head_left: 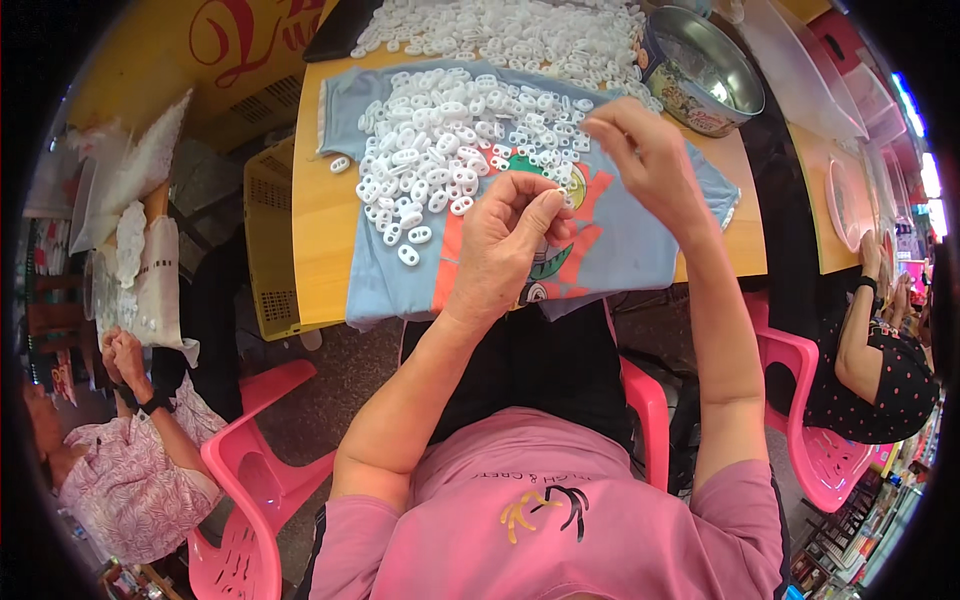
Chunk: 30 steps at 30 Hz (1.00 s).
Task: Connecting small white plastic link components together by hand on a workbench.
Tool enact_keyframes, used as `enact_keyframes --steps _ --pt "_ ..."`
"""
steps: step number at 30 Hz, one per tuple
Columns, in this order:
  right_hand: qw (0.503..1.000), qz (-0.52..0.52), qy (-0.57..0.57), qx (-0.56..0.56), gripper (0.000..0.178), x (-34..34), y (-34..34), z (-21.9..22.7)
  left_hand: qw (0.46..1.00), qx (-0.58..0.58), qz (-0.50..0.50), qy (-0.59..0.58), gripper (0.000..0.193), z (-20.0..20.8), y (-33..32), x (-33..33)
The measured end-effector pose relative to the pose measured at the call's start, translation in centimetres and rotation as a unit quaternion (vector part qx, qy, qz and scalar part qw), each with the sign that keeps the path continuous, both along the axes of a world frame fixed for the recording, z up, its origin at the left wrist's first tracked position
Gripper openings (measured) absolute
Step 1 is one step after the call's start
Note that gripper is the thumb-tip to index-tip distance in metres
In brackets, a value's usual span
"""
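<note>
My left hand (502, 232) is closed in a pinch above the front of a spread-out blue T-shirt (388, 288). Between its thumb and fingertips is a small white plastic piece (563, 194), mostly covered by them. Up and to the right, my right hand (652, 160) is raised over the shirt, thumb and fingers bent together; whatever they hold is too small to make out. Just left of my hands, a heap of white oval plastic pieces with two holes each (425, 130) lies on the shirt. Smaller white pieces (545, 125) are scattered along its right side.
A second heap of white pieces (510, 28) covers the table's far end, beside a round metal tin (708, 75). The wooden table (318, 255) ends close to my lap. A yellow crate (272, 240) stands at left. People sit on both sides, near pink chairs (255, 470).
</note>
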State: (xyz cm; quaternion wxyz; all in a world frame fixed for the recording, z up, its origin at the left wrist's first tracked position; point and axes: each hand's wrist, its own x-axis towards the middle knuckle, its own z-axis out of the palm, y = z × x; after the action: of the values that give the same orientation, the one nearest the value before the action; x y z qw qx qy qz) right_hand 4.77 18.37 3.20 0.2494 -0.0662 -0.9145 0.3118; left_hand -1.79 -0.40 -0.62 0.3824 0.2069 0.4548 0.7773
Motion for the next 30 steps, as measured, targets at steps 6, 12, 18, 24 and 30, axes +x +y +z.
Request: enact_keyframes --steps 6,12,18,24,30 --pt "0.976 -0.064 -0.055 0.199 0.016 -2.2 3.6 -1.7 1.0 0.014 0.008 0.013 0.014 -0.2 -0.1 0.0" --pt "0.979 -0.064 -0.019 0.191 0.018 -2.5 4.3 -2.4 1.0 0.018 -0.003 0.018 0.013 -0.3 -0.1 0.0" --pt "0.903 0.002 -0.078 -0.423 0.031 0.3 0.2 -0.1 1.0 0.016 0.003 -0.001 0.014 -0.3 -0.3 0.0" --pt "0.838 0.024 -0.083 -0.539 0.036 3.1 -2.5 0.0 1.0 0.018 0.002 0.0 0.014 -0.1 -0.1 0.0" --pt "0.825 0.022 -0.048 -0.563 0.027 3.7 -3.6 -0.7 0.998 0.048 0.019 0.037 0.014 -0.8 0.1 -0.3"
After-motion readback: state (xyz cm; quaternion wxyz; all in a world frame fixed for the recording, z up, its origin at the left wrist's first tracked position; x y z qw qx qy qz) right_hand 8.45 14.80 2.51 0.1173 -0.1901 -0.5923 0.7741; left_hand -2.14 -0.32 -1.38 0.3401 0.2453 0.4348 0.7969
